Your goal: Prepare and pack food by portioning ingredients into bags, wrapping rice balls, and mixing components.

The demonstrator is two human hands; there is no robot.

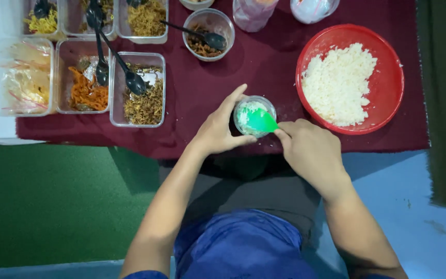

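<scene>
clear tubs [137,89] of shredded toppings sit at my far left on the maroon counter [207,88], black spoons [130,77] resting in them. further right, my left hand [218,129] wraps its fingers [236,97] around a small clear cup [254,115] partly filled with white rice, near the counter's front edge. my right hand [311,150] pinches the handle of a green spoon [261,122] whose blade lies in the cup. beyond it to the right, a red bowl [388,82] holds a mound of white rice [339,85], just beside the cup.
</scene>
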